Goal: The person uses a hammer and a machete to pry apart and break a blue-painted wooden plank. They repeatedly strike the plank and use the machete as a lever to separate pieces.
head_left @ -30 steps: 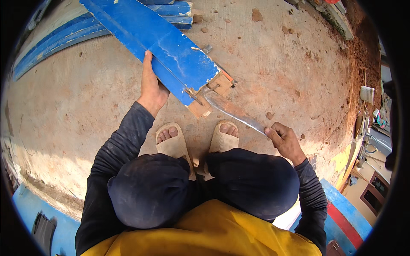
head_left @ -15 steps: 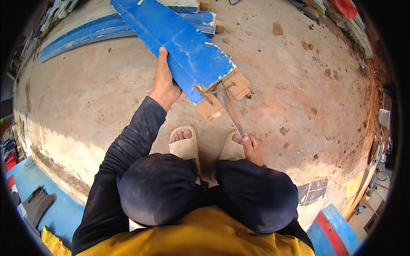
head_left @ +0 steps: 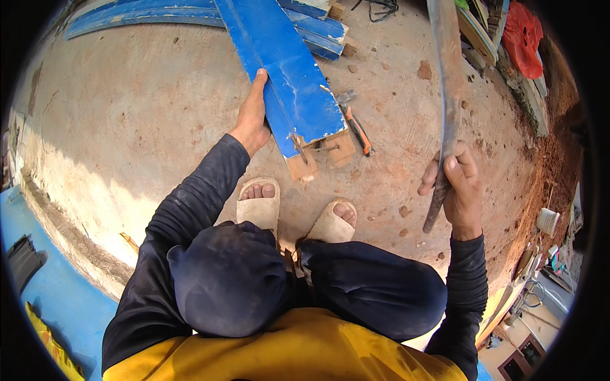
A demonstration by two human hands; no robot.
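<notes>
A blue-painted wooden board (head_left: pixel 289 79) slants away from me, its near end chipped and showing bare wood with nails sticking out. My left hand (head_left: pixel 252 120) is closed on the board's left edge, thumb on the painted face. Off to the right, apart from the board, my right hand (head_left: pixel 464 184) grips a long flat metal bar (head_left: pixel 450 95), rusty and dark. The bar stands nearly upright in the picture, its far end cut off by the upper rim. Beside the board's near end lies a hammer (head_left: pixel 360 133) with an orange and black handle, partly hidden by the board.
More blue boards (head_left: pixel 146 18) lie at the far side. Two sandalled feet (head_left: pixel 259 198) are on the stained concrete floor (head_left: pixel 152 95) below the board. A red plastic bag (head_left: pixel 523 41) and scrap wood lie far right; a blue surface (head_left: pixel 57 254) is at left.
My right hand has pulled the bar away from the board's nailed end and raised it to the right. The board has turned slightly, uncovering the hammer. My right knee has shifted.
</notes>
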